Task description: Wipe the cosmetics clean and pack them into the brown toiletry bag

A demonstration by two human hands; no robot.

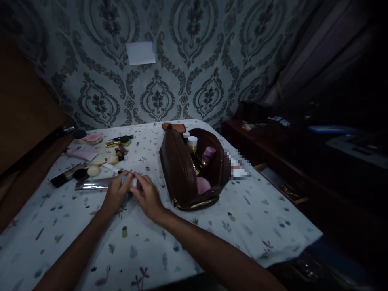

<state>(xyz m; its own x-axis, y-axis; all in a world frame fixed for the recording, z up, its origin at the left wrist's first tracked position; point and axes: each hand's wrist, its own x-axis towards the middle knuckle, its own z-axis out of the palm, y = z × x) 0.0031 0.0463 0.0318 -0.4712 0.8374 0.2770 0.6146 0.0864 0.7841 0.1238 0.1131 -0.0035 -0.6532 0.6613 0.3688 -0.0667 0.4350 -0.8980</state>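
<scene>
Close together over the table, my left hand point(115, 194) and my right hand point(149, 199) are both closed. Between their fingertips is a small pale piece with a dark end point(136, 184). A bit of blue shows beside my left fingers; I cannot tell whether both belong to one thing. Just left of my left hand lies a shiny silver tube point(91, 185). To the right of my hands stands an unzipped brown cosmetic bag point(178, 165). Inside it are a white-capped jar point(192, 143), a pink-capped container point(209, 153) and a pink round item point(203, 186).
Makeup brushes, a pink tube point(81, 154), gold-and-black tubes point(112, 143) and round compacts point(93, 138) lie at the table's left. Behind the bag is a brown leather-like item point(175, 127). Dark furniture point(260, 141) stands right of the patterned tablecloth point(145, 250).
</scene>
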